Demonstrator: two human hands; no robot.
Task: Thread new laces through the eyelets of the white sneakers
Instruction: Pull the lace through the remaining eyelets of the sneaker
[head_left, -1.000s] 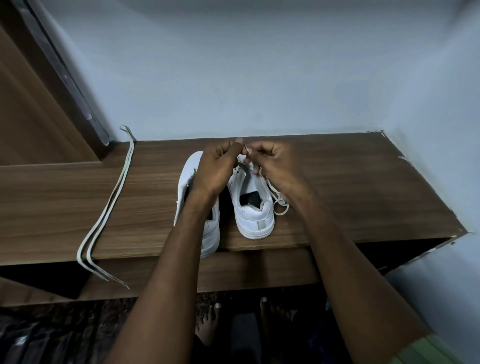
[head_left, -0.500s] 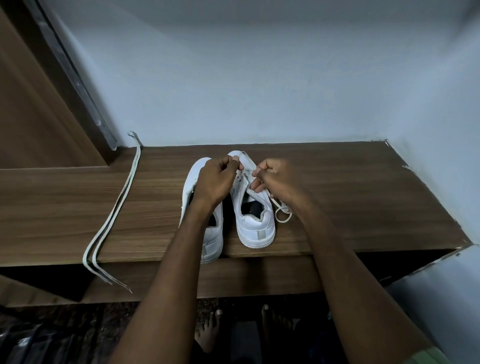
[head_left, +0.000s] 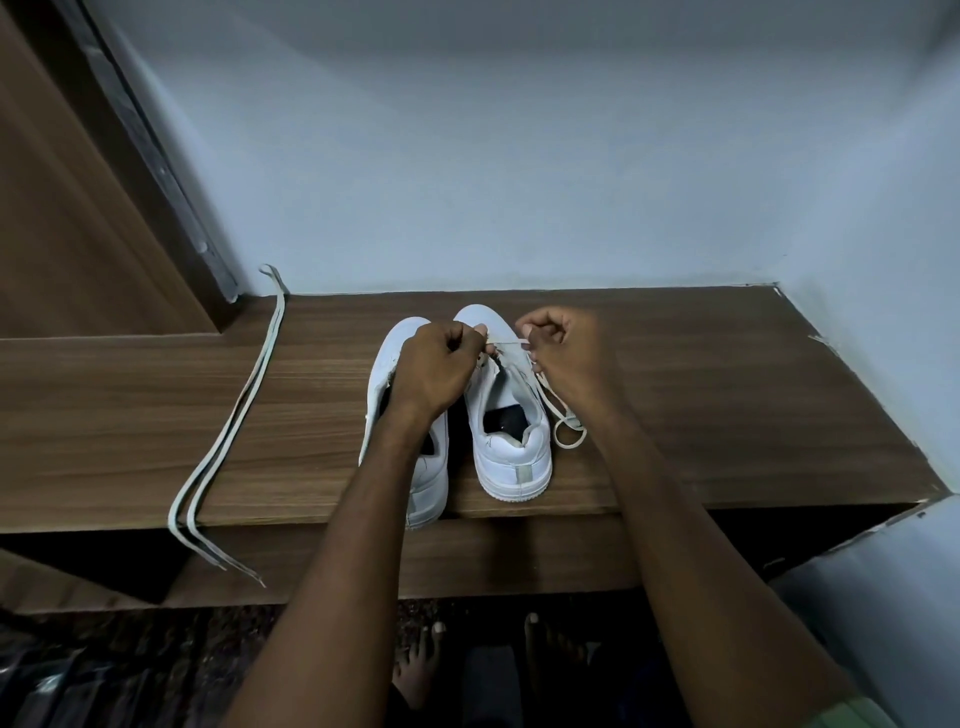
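Lace (head_left: 510, 343) ends hidden in both pinching hands.

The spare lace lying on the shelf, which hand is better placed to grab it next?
Probably the left hand: the spare lace lies on its side of the shoes, while the right hand is farther off, pinching the lace being threaded.

right hand (head_left: 563, 353) drawn away from left hand (head_left: 441, 364), short stretch of lace (head_left: 506, 343) now taut between them

White sneakers (head_left: 511, 441) side by side, heels nearest; lace (head_left: 563, 423) trailing right
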